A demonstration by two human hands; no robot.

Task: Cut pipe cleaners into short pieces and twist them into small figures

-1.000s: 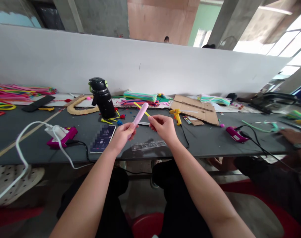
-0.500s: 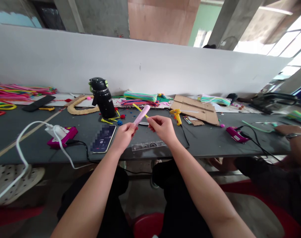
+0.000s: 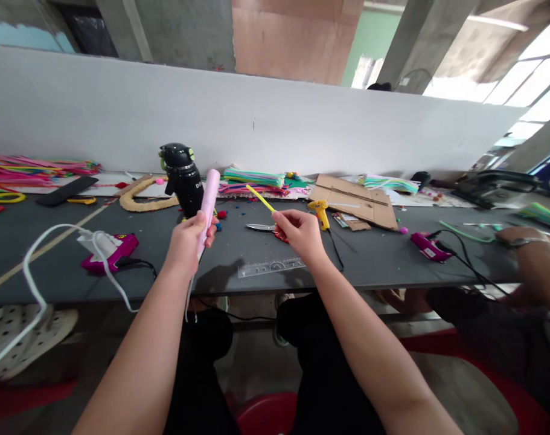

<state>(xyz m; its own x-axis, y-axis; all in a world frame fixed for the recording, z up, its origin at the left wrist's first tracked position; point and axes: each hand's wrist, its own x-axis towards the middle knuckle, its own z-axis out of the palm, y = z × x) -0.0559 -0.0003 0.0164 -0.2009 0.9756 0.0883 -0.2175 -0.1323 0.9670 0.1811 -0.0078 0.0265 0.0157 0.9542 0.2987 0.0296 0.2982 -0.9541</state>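
Left hand (image 3: 187, 238) wrapped round the pink tube (image 3: 211, 188), holding it raised beside the black bottle (image 3: 187, 184)! The right hand (image 3: 300, 234) pinches the yellow stick (image 3: 259, 197), well apart from the tube, above the scissors (image 3: 258, 228) on the worktop (image 3: 224, 248); a clear ruler (image 3: 261, 267) lies nearer the edge.

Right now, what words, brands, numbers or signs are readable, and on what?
"D", white, on the black water bottle; the letters after it can't be made out.
Clear plastic ruler: markings too small to read.
Purple power socket on the right: pale label, too small to read.
Pink stick and yellow pipe cleaner: no text visible.
Nothing else is legible.
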